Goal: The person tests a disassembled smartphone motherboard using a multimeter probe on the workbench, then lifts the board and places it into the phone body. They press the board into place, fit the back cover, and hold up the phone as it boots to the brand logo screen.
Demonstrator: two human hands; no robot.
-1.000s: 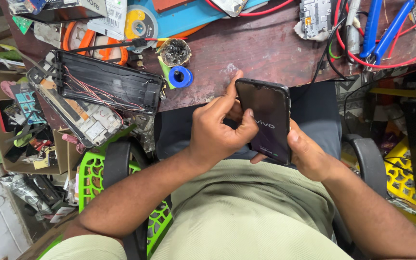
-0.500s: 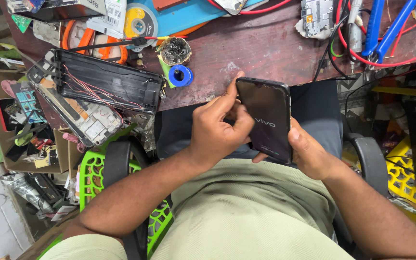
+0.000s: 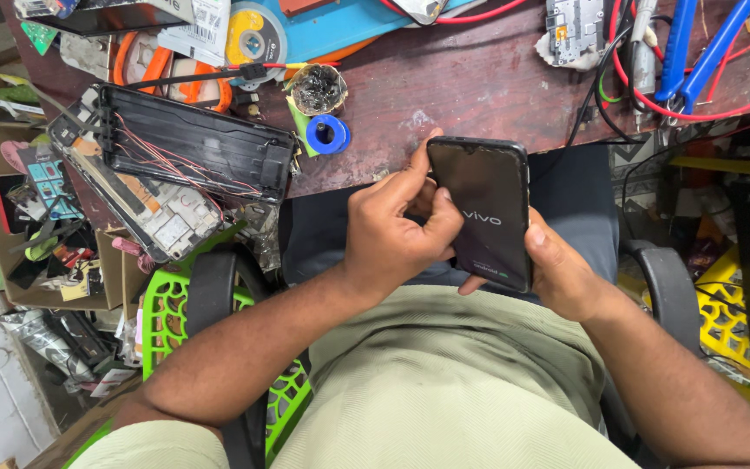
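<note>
Two hands grip one black phone above the lap, at the near edge of the workbench.

The left hand (image 3: pixel 397 230) is curled tight on the phone's (image 3: pixel 483 208) left edge, forefinger stretched up to its top corner. The single phone stands lengthwise away from the person, top end toward the brown workbench (image 3: pixel 470 87), dark screen up. The right hand (image 3: pixel 562 274) cups its lower right side, thumb pressed on the edge.
</note>
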